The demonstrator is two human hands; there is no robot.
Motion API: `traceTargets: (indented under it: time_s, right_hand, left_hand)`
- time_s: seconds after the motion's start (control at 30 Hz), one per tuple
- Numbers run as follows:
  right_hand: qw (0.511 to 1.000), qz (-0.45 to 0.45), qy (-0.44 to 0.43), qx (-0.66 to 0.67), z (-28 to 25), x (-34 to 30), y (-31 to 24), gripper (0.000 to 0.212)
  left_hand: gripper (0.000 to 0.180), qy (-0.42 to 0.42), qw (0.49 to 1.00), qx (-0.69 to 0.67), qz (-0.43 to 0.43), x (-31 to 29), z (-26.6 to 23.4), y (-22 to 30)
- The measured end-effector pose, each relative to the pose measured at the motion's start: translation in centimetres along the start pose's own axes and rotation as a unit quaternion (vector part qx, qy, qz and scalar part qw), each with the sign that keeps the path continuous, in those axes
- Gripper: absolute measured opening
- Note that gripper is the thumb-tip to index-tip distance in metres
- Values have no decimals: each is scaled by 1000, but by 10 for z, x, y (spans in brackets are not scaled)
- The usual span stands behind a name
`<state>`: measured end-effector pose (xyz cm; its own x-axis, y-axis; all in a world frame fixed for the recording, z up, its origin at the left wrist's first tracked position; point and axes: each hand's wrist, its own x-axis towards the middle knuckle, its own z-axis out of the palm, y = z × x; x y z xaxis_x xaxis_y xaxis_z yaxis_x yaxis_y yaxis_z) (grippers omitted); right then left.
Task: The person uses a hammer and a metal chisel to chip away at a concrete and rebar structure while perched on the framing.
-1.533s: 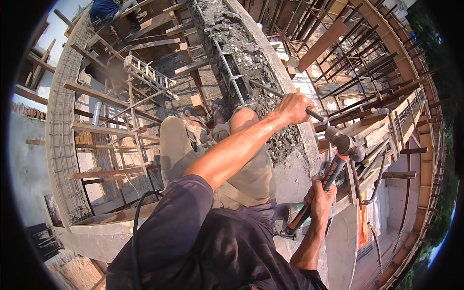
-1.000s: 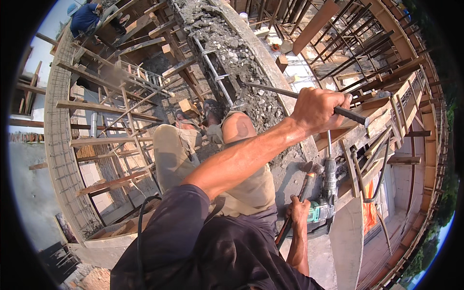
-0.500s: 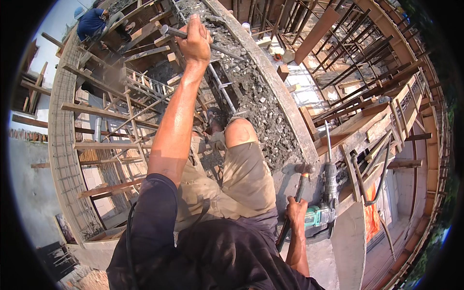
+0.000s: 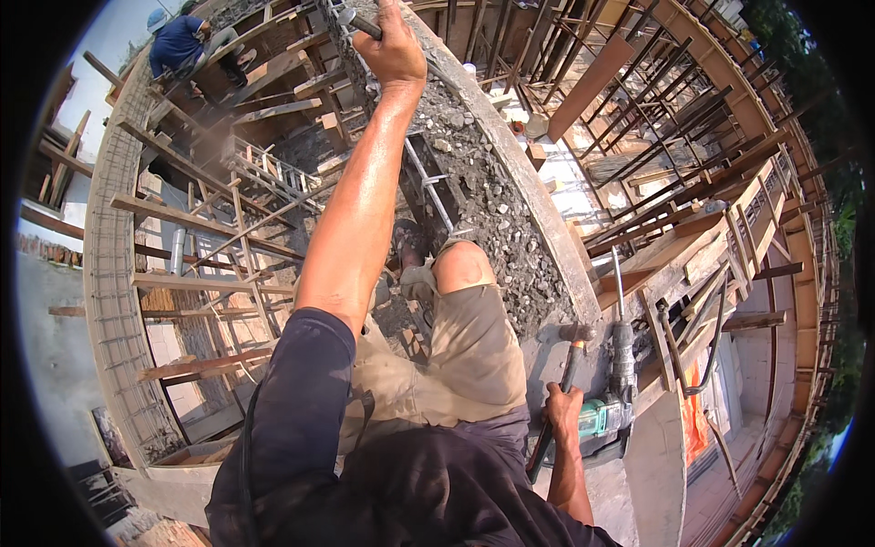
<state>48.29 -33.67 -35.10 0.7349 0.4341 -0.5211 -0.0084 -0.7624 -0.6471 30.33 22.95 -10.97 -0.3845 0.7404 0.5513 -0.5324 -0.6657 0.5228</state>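
My left hand (image 4: 394,53) is raised at the top, its fingers wrapped round a thick steel chisel (image 4: 365,25) with a flattened head. The chisel's other end is hidden by the hand or out of view. Low on the right, my right hand (image 4: 563,410) grips the dark handle of a hammer (image 4: 577,334), whose head is up near the end of the concrete ledge. Just right of that hand lies a green and grey demolition hammer (image 4: 602,417), its long bit pointing away from me. Past my knee runs a strip of broken concrete and rubble (image 4: 503,214).
Steel reinforcing bars (image 4: 428,180) lie exposed beside the rubble. At left, wooden beams (image 4: 205,223) cross a deep opening. Another person (image 4: 178,44) crouches on the far-left timbers. Props and a brown board (image 4: 591,87) stand at a lower level on the right.
My left hand has moved up and to the right with the chisel. The right hand keeps its grip on the hammer, nearly still. The whole view has shifted slightly.
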Motion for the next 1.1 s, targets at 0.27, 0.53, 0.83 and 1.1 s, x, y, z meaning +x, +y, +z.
traceTargets:
  time_s: [0.27, 0.53, 0.83, 1.1]
  right_hand:
    - [1000, 14, 13, 9, 5, 0, 5, 25]
    - [1000, 16, 9, 0, 8, -7, -10, 25]
    - [991, -3, -22, 133, -10, -41, -71, 34]
    - [928, -144, -5, 344, -53, -77, -171, 28]
  left_hand:
    - [51, -92, 986, 93, -106, -28, -49, -13]
    - [50, -66, 976, 205, -32, 7, -53, 54]
    - [41, -430, 882, 176, 78, -156, 33, 40]
    - [31, -444, 855, 247, 101, -205, 43, -16]
